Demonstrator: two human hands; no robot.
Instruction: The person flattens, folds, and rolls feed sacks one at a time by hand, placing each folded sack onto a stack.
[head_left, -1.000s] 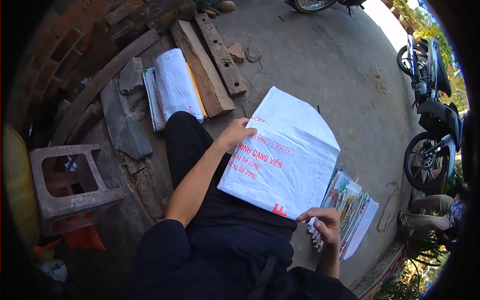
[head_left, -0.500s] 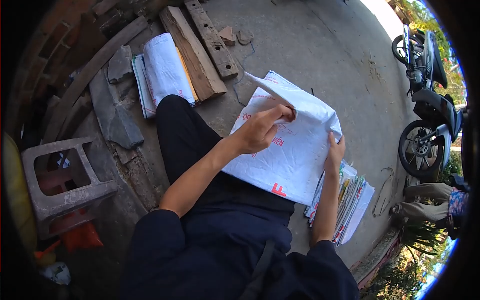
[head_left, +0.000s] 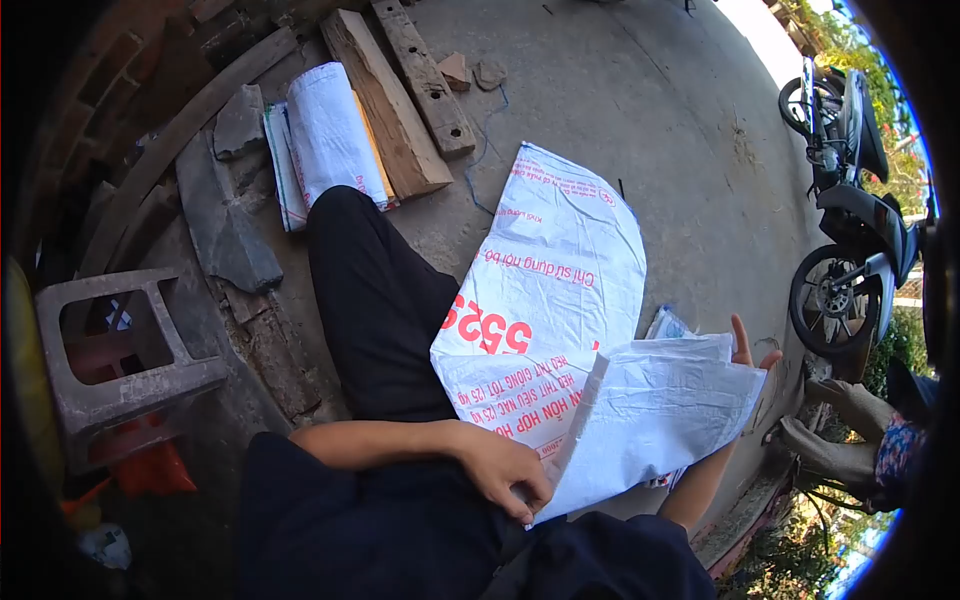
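Note:
A white woven plastic sack [head_left: 565, 225] with upside-down red print lies across my lap and over the ground ahead. Its near-right part is turned back as a plain white flap. My left hand [head_left: 503, 474] is closed, pinching the edge of this flap close to my waist. Behind the flap's far right edge is my right hand [head_left: 743, 345]; two stretched, spread fingers show past the edge, while the palm is hidden. Under the flap, a pile of folded sacks [head_left: 668, 322] peeks out beside my right arm.
At upper left, more folded sacks [head_left: 335, 130] lie against a wooden beam [head_left: 385, 110]. A plastic stool [head_left: 130, 380] stands at left, near broken stone slabs [head_left: 235, 240]. Motorbikes [head_left: 835, 290] and another person's legs [head_left: 825, 445] are at right.
The sack's flap has swung down and right, uncovering more red print. My left hand has moved from the sack's middle to near my waist. My right hand has shifted right, its fingers now spread.

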